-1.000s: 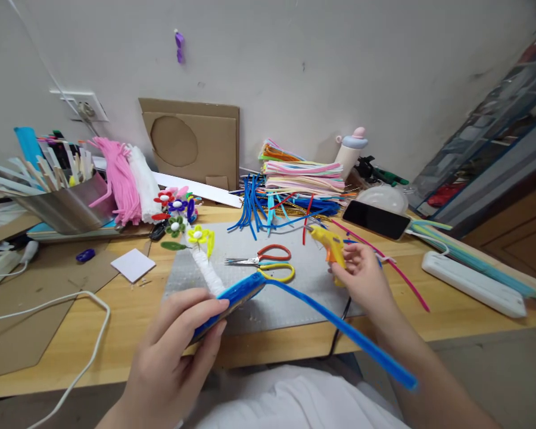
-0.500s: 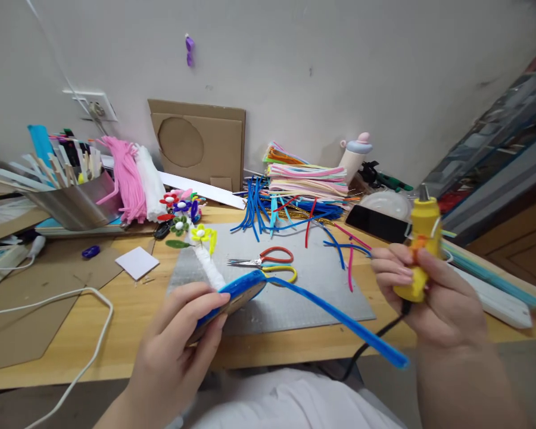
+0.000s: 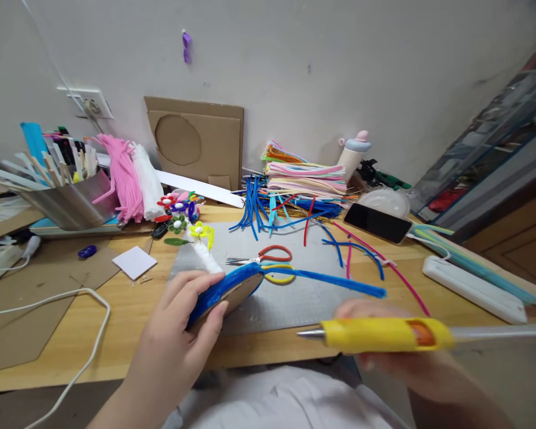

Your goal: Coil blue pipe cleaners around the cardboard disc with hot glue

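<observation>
My left hand is closed round a cardboard disc whose rim is covered with blue pipe cleaner. A loose blue pipe cleaner tail stretches from the disc toward the right. From the disc's far side rises a white wrapped stem, tilted, with pipe cleaner flowers at its top. My right hand, partly hidden and blurred, grips a yellow hot glue gun. A clear glue stick sticks out of its back. The metal nozzle points left, below the blue tail and apart from the disc.
Scissors lie on the grey cutting mat just behind the disc. Loose pipe cleaners, a phone and a white power bank-like block are at the right. A metal container of sticks stands left. A white cable crosses the table's left.
My right hand has brought the glue gun down and left, turning it from upright to level with its nozzle leftward. The blue tail has swung up, and the disc is slightly raised and turned.
</observation>
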`<state>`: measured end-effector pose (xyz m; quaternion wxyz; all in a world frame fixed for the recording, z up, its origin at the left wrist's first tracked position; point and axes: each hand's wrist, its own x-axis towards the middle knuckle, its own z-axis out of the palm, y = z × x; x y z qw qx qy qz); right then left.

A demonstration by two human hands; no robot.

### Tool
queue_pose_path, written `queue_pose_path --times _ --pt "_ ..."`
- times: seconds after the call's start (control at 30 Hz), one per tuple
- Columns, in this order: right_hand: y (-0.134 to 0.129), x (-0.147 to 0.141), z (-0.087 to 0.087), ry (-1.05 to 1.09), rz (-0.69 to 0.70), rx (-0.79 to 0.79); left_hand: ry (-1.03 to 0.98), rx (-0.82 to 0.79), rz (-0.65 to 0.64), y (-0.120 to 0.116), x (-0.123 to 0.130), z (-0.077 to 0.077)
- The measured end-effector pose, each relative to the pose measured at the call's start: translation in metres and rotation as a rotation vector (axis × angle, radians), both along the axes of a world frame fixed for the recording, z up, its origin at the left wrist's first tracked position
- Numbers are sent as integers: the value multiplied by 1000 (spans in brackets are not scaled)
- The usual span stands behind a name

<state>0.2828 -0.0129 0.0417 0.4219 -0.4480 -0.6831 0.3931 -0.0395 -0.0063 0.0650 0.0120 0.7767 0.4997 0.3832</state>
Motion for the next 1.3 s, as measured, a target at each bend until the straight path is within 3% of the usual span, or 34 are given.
queue_pose_path --times 0.1,0.13,0.23,0.37,0.83,1.3 --pt "-6 -25 -13 -32 55 -115 -13 -5 15 -1 -2 -1" --pt "-7 -31 -19 -45 -1 -121 -19 -3 21 -2 -2 -2" --pt "-6 -40 -33 -71 -110 -65 -32 6 40 -4 -4 -3" --pt "-3 -47 -41 -102 -129 32 -44 13 59 -5 -5 -5" --pt "5 -61 -24 -218 -42 162 -33 26 55 -6 -4 -5" --pt "6 -58 -32 -222 -32 182 -24 18 62 -7 -4 -6"
